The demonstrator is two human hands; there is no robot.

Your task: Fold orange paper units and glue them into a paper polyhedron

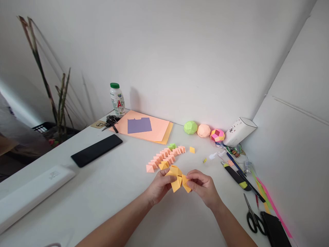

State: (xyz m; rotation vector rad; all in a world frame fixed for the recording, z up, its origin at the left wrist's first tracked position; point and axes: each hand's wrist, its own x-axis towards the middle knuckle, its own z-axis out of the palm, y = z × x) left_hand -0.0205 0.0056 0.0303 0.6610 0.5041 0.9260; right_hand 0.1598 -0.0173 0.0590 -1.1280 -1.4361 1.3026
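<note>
Between my two hands, above the front of the table, is a yellow-orange folded paper model made of joined units. My left hand pinches its left side between thumb and fingers. On the right, my right hand grips a folded paper flap that meets the rest of the model. Just beyond my hands lie rows of folded peach paper units, with a few green units at the far end and yellow-orange ones at the near end. A single small yellow piece lies apart.
Three paper balls, green, peach and pink, sit along the wall. Paper sheets, a bottle and a black slab are at left. A cutter, scissors and a white container occupy the right.
</note>
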